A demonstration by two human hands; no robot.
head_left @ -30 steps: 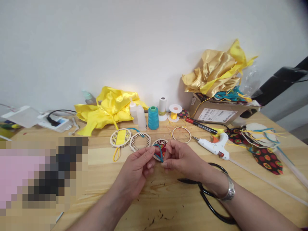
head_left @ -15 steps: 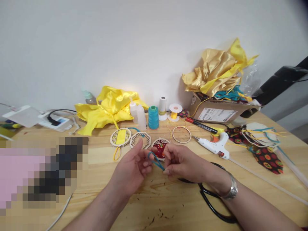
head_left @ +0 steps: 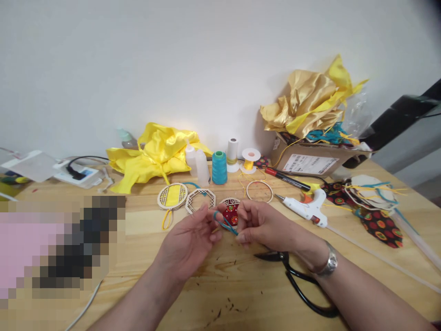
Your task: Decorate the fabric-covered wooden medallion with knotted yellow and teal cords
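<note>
Head view, upturned left hand, fingers half curled, teal cord round one, downturned right hand pinching it

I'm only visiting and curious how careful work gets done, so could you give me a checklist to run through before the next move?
1. Blue cord gripped by the right hand: ok, pinched.
2. Cord loop on the left hand: ok, apparently around a finger.
3. Cord end knotted: cannot tell, the right hand covers it.
4. Black scissors out of the way: not ok, the right forearm overlaps their handles in view.
5. Glue gun apart from both hands: ok.
</note>
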